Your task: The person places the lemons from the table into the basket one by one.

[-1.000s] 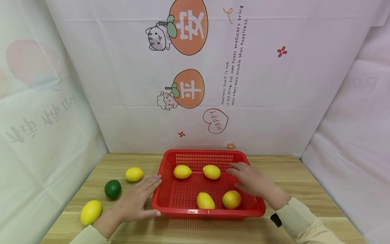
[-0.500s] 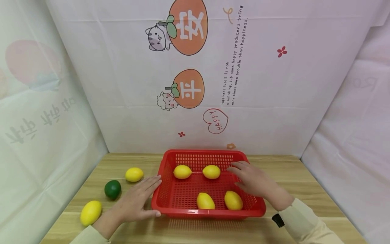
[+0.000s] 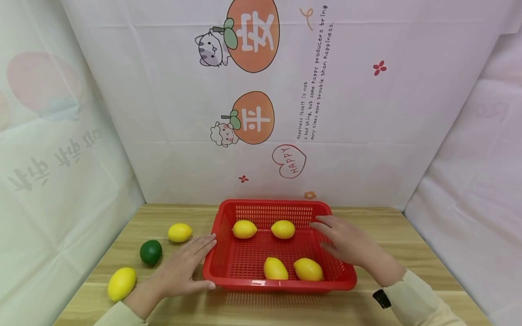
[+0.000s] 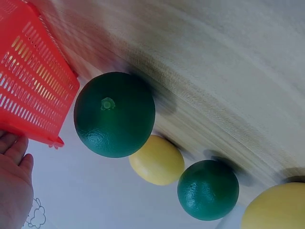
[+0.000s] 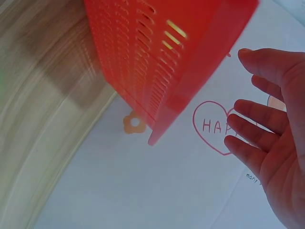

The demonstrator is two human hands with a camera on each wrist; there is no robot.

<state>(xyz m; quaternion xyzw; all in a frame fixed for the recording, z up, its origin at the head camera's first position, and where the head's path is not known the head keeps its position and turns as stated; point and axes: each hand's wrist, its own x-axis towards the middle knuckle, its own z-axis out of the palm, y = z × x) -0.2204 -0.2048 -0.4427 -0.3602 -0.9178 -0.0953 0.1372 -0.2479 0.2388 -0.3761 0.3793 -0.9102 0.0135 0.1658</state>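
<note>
Three fruits lie at the left of the desk in the head view: a near-left lemon, a green fruit and a far-left lemon. A second green fruit, near the basket, is clear only in the left wrist view. The near-left lemon slants from near left to far right; the far-left lemon lies roughly left to right.

Left hand: fingers straight and close together, thumb apart, fingertips touching the basket's left rim. Nothing gripped.

Basket: upright on the desk, long axis left to right, four lemons inside. At the far side, the first lemon and the second lemon both lie left to right, the second with its narrower end to the left. At the near side, the third lemon points far and slightly left; the fourth lemon lies mostly left to right, its right end a little nearer.

Right hand: over the basket's right end, fingers apart and lightly bent, holding nothing.

Assessment: the step in hand is judged to be steadying the basket at the left, with the right hand free beside the lemons. A grip on the fourth lemon would call for lowering the right hand and closing its fingers across the short axis.
</note>
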